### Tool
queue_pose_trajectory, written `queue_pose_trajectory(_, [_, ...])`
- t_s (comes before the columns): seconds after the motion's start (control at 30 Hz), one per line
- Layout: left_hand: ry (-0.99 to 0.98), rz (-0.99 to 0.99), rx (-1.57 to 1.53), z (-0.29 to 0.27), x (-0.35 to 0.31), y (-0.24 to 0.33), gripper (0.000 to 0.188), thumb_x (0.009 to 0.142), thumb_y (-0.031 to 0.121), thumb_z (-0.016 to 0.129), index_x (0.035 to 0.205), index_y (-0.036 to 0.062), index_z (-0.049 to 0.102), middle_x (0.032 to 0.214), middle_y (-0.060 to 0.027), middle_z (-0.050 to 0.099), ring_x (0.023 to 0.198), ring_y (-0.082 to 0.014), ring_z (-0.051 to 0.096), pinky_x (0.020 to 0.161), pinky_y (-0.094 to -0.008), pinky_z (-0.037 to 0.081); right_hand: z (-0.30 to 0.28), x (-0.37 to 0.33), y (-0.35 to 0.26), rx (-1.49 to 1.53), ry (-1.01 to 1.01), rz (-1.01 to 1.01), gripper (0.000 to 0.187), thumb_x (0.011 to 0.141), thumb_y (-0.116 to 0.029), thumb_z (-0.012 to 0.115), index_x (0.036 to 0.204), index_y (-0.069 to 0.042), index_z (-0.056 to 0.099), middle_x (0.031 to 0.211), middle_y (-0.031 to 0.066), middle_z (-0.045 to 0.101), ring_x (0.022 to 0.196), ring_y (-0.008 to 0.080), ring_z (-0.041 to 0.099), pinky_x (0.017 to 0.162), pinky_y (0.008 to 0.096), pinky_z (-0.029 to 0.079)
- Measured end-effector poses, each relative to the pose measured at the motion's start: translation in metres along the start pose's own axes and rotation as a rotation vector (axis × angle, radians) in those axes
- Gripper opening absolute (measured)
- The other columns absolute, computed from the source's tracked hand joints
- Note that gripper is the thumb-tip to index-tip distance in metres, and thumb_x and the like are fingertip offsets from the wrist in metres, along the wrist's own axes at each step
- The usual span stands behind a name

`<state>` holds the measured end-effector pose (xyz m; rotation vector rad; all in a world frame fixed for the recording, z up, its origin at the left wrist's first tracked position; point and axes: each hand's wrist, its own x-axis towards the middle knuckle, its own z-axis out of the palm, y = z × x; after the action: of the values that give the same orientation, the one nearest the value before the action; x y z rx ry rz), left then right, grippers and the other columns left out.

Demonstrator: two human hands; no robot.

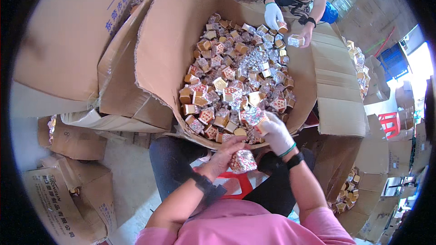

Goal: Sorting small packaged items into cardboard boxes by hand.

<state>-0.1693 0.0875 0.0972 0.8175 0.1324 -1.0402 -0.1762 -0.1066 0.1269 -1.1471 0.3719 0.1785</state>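
Bare, my left hand is closed round a small glittery red-and-white ornament above my lap. My right hand, in a white glove, grips a small house-shaped ornament with a red-and-white speckled top. It is held over the near edge of a large open cardboard box. Inside lies a deep pile of similar house-shaped ornaments, tan and brown with red, white and shiny parts. Some look covered in clear film, though the glare makes this hard to tell.
Across the box, another person's gloved hand and bare hand each hold an ornament. More cardboard boxes stand at the left and right. A red stool is under me; a red chair stands far right.
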Motion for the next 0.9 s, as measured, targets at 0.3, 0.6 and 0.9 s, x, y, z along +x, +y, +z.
queue_pose_trajectory(0.3, [-0.09, 0.07, -0.217, 0.012, -0.026, 0.001, 0.042, 0.086, 0.026, 0.055, 0.121, 0.0066, 0.043, 0.107, -0.0042, 0.057, 0.095, -0.0157, 0.058, 0.082, -0.0323, 0.049, 0.051, -0.042, 0.02, -0.862, 0.072, -0.499, 0.025, 0.081, -0.028, 0.056, 0.08, -0.003, 0.059, 0.082, 0.0139, 0.05, 0.08, 0.0289, 0.051, 0.07, 0.0341, 0.042])
queue_pose_trajectory(0.6, [0.147, 0.457, 0.5, 0.005, -0.044, 0.019, 0.05, 0.074, 0.006, 0.069, 0.117, 0.0033, 0.044, 0.102, -0.0047, 0.058, 0.09, -0.0103, 0.055, 0.078, -0.0272, 0.046, 0.032, -0.039, -0.012, -0.225, -0.006, -0.151, 0.032, 0.085, -0.035, 0.055, 0.083, -0.003, 0.06, 0.067, 0.0005, 0.057, 0.061, 0.0068, 0.053, 0.056, 0.02, 0.039])
queue_pose_trajectory(0.9, [0.25, 0.646, 1.546, 0.025, -0.069, 0.045, 0.052, 0.067, 0.017, 0.071, 0.107, 0.0037, 0.041, 0.096, -0.0188, 0.052, 0.091, -0.038, 0.053, 0.075, -0.042, 0.044, 0.048, -0.056, -0.041, -0.428, -0.112, 0.247, 0.043, 0.084, -0.044, 0.054, 0.078, -0.002, 0.061, 0.057, 0.0014, 0.054, 0.044, 0.0096, 0.052, 0.041, 0.0206, 0.041])
